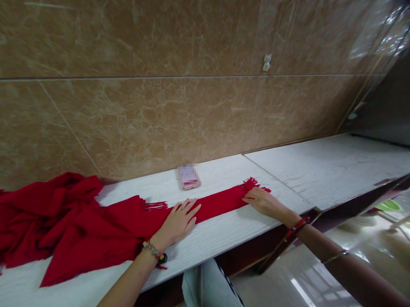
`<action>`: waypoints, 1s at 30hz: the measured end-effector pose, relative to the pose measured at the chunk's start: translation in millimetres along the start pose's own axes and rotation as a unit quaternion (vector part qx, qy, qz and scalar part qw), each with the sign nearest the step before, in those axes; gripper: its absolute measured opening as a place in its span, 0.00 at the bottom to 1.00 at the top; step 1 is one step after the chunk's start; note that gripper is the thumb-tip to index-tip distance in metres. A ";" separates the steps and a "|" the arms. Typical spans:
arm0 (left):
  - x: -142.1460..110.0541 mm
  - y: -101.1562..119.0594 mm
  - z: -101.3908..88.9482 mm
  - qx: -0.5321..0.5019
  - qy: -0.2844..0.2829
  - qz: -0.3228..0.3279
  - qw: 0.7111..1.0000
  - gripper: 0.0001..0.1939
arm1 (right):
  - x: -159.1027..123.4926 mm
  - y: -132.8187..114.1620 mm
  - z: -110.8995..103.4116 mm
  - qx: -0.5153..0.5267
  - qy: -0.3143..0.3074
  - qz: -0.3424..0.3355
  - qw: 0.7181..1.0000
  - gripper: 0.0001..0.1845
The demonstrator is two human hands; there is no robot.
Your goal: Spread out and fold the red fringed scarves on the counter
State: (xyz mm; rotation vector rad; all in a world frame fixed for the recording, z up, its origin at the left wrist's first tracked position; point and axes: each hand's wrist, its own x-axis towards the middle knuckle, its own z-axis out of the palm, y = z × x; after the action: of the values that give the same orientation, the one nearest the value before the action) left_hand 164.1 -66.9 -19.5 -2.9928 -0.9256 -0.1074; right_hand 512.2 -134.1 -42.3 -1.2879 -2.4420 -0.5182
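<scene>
A red fringed scarf (221, 203) lies across the white tabletop, its right part in a long narrow strip that ends in tassels. My left hand (176, 221) rests flat on this strip, palm down with fingers apart. At the fringed right end, my right hand (266, 203) has its fingers bent together on the scarf's near edge; the fingertips are partly hidden. To the left the scarf spreads wider, with one pointed corner toward me and another short fringe beside my left hand. Further left it is a loose, crumpled heap.
A phone-like object (189, 177), partly blurred, lies behind the strip near the tiled wall (176, 114). A dark grey panel (389, 95) stands at the far right. Below the table edge are an open drawer-like part (283, 245), my leg (211, 289) and the shiny floor.
</scene>
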 end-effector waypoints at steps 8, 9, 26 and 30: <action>1.0 1.8 3.9 -0.006 0.013 -0.048 0.999 0.29 | 51.6 -53.5 -9.3 0.092 0.061 0.120 0.987 0.19; 1.0 1.4 4.3 -0.007 0.014 -0.053 0.998 0.30 | 64.0 -66.7 -5.7 0.106 0.052 0.129 0.985 0.21; -2.5 -2.3 9.5 0.020 0.018 -0.151 0.988 0.36 | 61.8 -51.7 25.6 -0.001 -0.117 0.127 0.985 0.26; -2.8 -1.0 5.6 0.018 0.000 -0.156 0.988 0.37 | 44.3 -18.1 28.4 -0.014 -0.128 0.136 0.982 0.24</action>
State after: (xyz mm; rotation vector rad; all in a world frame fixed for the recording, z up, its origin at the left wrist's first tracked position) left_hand 161.5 -67.5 -25.3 -2.7895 -1.3739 -0.0892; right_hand 470.0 -98.8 -50.3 -1.7623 -2.4037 -0.3334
